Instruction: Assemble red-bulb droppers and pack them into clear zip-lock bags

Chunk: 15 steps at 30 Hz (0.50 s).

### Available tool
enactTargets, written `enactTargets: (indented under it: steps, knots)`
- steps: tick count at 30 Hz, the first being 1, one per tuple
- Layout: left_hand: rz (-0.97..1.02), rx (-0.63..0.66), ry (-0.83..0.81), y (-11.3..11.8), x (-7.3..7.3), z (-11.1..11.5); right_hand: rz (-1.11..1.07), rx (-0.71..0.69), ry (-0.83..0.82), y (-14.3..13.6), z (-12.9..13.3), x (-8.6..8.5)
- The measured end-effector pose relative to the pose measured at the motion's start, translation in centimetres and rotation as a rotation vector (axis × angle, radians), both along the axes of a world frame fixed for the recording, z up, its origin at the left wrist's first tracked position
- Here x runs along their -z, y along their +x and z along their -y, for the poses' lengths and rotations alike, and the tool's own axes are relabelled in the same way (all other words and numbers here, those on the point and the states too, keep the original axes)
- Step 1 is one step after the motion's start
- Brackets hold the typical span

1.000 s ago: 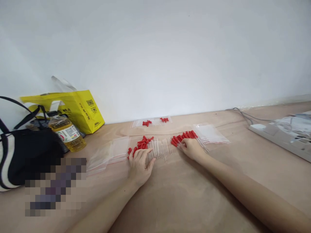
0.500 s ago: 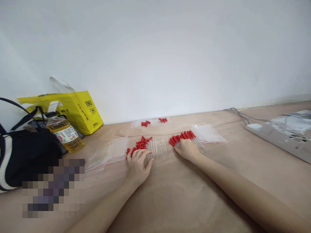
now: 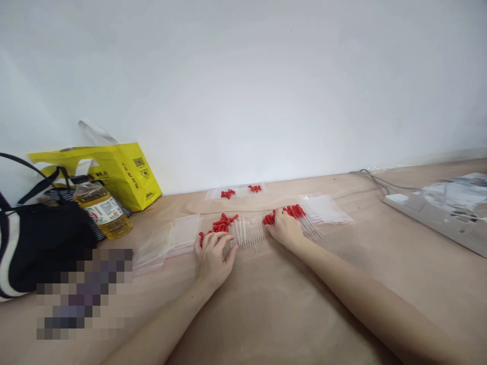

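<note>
The left hand point(image 3: 210, 254) lies flat with its grip released, fingers spread on the left end of the pile of red-capped droppers point(image 3: 247, 228) on the bench point(image 3: 289, 304). The right hand point(image 3: 283, 229) rests loosely curled on the pile's right end, grasping nothing that shows. Left of the pile lie empty zip bags point(image 3: 167, 243); further left stand an oil bottle point(image 3: 101, 209) and a yellow bag point(image 3: 117, 172).
</note>
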State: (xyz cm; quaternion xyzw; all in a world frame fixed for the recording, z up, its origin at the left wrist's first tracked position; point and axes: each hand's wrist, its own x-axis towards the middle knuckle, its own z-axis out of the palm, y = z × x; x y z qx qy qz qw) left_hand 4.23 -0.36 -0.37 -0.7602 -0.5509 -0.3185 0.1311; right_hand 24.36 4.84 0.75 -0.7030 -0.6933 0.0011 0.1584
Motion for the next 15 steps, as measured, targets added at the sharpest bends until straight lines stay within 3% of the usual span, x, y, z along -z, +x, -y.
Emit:
enactTargets:
  steps: [6,10,15]
  knots:
    - [0.002,-0.167,-0.021,-1.1,-1.2,-1.3,-0.003,-0.064,-0.096,-1.1,0.1,-0.8]
    - [-0.062,-0.274,-0.162,-2.7,-2.2,-3.7,-0.029,-0.049,-0.146,-1.9,-0.6,-1.0]
    - [-0.125,-0.248,-0.281,-2.8,-3.1,-6.6,-0.068,-0.036,-0.21,-2.9,-1.5,-1.3]
